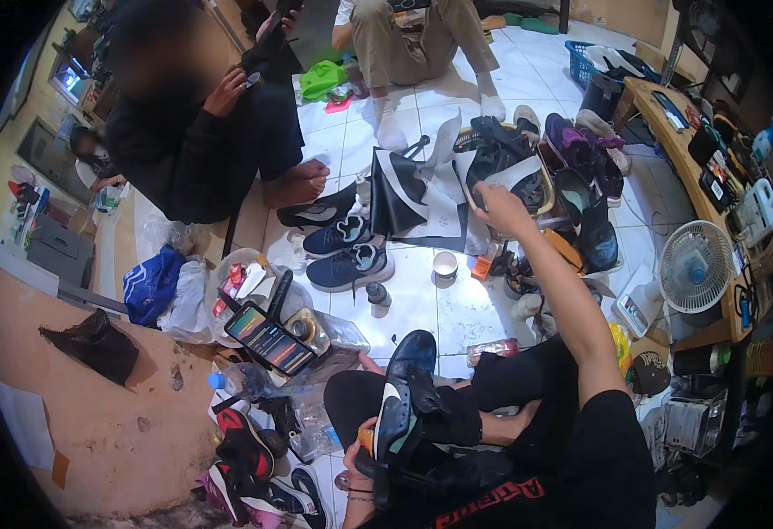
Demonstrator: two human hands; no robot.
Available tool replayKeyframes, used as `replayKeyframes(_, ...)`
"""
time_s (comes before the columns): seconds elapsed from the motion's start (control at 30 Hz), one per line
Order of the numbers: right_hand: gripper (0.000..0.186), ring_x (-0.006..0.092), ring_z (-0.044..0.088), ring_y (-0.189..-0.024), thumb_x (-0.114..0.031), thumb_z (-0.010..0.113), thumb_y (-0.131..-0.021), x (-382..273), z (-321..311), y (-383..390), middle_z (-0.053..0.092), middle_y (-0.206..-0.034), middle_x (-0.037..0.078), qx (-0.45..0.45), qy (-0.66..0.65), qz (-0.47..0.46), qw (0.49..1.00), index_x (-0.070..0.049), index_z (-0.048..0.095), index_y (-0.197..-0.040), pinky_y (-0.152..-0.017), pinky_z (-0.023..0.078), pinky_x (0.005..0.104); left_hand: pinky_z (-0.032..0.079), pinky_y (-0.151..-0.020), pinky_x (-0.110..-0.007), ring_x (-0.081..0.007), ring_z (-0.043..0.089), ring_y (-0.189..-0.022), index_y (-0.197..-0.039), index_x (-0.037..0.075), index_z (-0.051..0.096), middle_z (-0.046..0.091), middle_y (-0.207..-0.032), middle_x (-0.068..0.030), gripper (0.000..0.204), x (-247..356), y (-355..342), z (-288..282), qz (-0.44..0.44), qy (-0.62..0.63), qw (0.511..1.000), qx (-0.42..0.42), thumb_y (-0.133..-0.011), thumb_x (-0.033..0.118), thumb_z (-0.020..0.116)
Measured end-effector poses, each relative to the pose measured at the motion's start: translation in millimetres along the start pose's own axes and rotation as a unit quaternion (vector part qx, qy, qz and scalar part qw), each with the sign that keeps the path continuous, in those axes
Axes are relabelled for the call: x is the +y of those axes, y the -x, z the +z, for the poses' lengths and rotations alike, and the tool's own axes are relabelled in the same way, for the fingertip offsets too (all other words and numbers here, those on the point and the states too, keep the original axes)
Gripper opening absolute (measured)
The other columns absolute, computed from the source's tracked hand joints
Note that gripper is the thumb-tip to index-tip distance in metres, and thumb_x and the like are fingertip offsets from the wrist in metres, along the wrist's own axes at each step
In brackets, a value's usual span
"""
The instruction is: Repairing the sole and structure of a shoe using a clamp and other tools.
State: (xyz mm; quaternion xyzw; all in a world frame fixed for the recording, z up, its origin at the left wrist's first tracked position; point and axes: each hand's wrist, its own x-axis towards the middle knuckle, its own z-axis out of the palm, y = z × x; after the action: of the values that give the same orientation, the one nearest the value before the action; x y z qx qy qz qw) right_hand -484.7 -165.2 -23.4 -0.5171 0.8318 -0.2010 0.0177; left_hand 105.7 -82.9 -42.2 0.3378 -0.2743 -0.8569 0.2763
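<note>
A dark shoe (392, 423) with a white-edged side lies tilted across my lap, its toe pointing away from me. My left hand (360, 463) is closed around its near end, and a small orange thing shows beside the fingers. Stretched forward, my right hand (499, 210) is over the near left edge of a yellowish basket (547, 189) heaped with black pieces. Its fingers are partly spread, with nothing visible in them. Black and grey sheet material (413, 198) lies just left of this hand. A pair of dark blue sneakers (347, 260) stands on the tiles closer to me.
A white cup (444, 264) and small dark bottle (377, 294) stand mid-floor. At left, a phone (272, 337) rests on a cluttered tub. Shoes (585, 154) crowd the right, near a fan (696, 266) and wooden bench (668, 132). Two people sit opposite, one in black (192, 150).
</note>
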Motion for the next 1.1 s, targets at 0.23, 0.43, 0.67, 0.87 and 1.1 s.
replayKeyframes(0.23,0.025,0.036,0.068,-0.096,-0.018,0.071,-0.086,8,-76,93,0.071,-0.099,0.019,0.011,-0.135,-0.009,0.991,-0.001,0.066,-0.104,-0.085,0.054,0.0448,0.047,-0.112,-0.043,-0.0322,0.062,-0.126,-0.15,-0.003,0.039,0.058,-0.14,-0.0235,0.076,-1,-2,0,-0.001,0.018,1.0,-0.024,-0.09,0.041,0.056)
replayKeyframes(0.43,0.018,0.03,0.07,-0.077,-0.012,0.069,-0.091,15,-126,244,0.069,-0.082,0.015,0.117,-0.218,0.107,0.963,0.003,0.066,-0.101,-0.072,0.053,0.0374,0.047,-0.111,-0.042,-0.0317,0.063,-0.124,-0.151,-0.004,0.037,0.06,-0.138,-0.0224,0.077,-1,0,2,0.007,0.017,0.999,-0.049,-0.091,0.04,0.056)
replayKeyframes(0.67,0.027,0.0421,0.049,-0.125,-0.016,0.071,-0.088,-41,-54,390,0.056,-0.13,0.021,0.202,0.022,0.163,0.965,-0.005,0.064,-0.112,-0.108,0.037,0.0512,0.05,-0.107,-0.04,-0.0289,0.064,-0.121,-0.152,-0.001,0.039,0.062,-0.135,-0.0197,0.076,0,-3,9,-0.02,0.03,0.997,-0.063,-0.09,0.04,0.057)
replayKeyframes(0.87,0.027,0.0425,0.047,-0.129,-0.018,0.075,-0.085,-15,-36,379,0.055,-0.134,0.02,0.197,-0.079,0.263,0.941,-0.004,0.065,-0.105,-0.11,0.035,0.0515,0.051,-0.106,-0.039,-0.0282,0.065,-0.12,-0.151,-0.002,0.04,0.063,-0.134,-0.0197,0.073,3,-1,12,-0.025,0.03,0.997,-0.074,-0.092,0.038,0.056)
replayKeyframes(1.1,0.026,0.0425,0.046,-0.13,-0.02,0.075,-0.085,-13,-35,376,0.055,-0.133,0.02,0.187,-0.063,0.281,0.939,-0.004,0.064,-0.103,-0.111,0.034,0.0515,0.053,-0.103,-0.038,-0.0265,0.067,-0.115,-0.151,-0.001,0.04,0.066,-0.129,-0.0179,0.073,4,0,15,-0.029,0.039,0.996,-0.073,-0.092,0.038,0.056)
